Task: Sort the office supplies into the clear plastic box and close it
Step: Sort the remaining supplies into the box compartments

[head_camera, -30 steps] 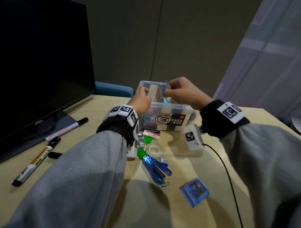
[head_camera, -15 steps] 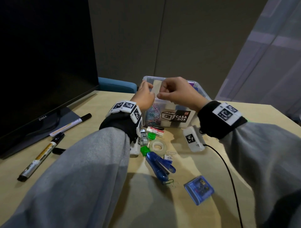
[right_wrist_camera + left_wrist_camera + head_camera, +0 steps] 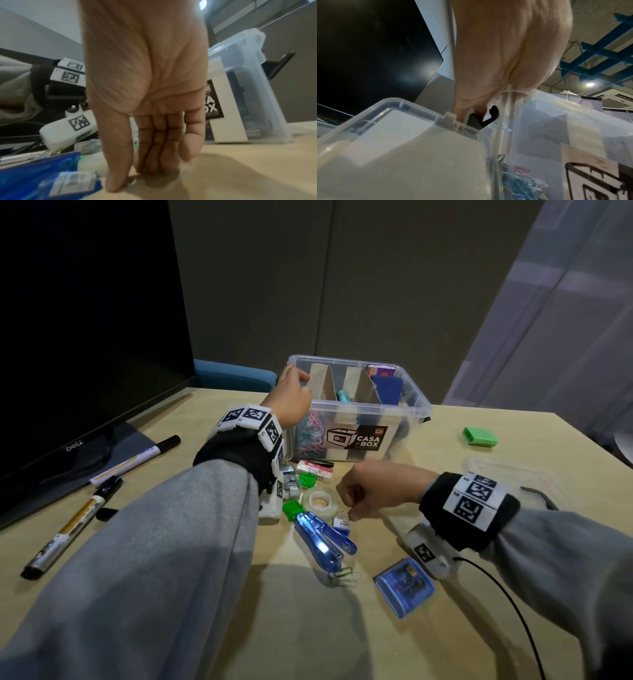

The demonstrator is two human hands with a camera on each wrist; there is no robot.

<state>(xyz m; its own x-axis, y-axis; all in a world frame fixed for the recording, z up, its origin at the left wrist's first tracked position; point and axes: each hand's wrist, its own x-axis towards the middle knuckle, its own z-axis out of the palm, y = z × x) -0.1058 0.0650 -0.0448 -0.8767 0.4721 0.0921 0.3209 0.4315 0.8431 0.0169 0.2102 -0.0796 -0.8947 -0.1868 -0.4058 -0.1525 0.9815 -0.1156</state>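
Observation:
The clear plastic box (image 3: 404, 419) stands open at the table's far middle, with cardboard dividers and coloured clips inside. My left hand (image 3: 296, 392) grips its left rim; in the left wrist view its fingers (image 3: 467, 108) curl over the rim (image 3: 412, 106) beside a black latch (image 3: 479, 121). My right hand (image 3: 352, 510) is down on the table in front of the box, thumb and curled fingers pinching a small silver paper clip (image 3: 342, 512). The right wrist view shows the thumb (image 3: 116, 175) on that paper clip (image 3: 132, 181).
Loose on the table are a tape roll (image 3: 320, 501), a blue stapler (image 3: 322, 539), green clips (image 3: 291, 510), an eraser (image 3: 313, 469), a blue pin case (image 3: 404, 585) and a green case (image 3: 479, 436). The lid (image 3: 507, 474) lies right. Markers (image 3: 72, 529) and a monitor (image 3: 85, 337) sit left.
My right hand has left the top of the box and come down to the table in front of it, onto the paper clip. The left hand stays at the box's left end.

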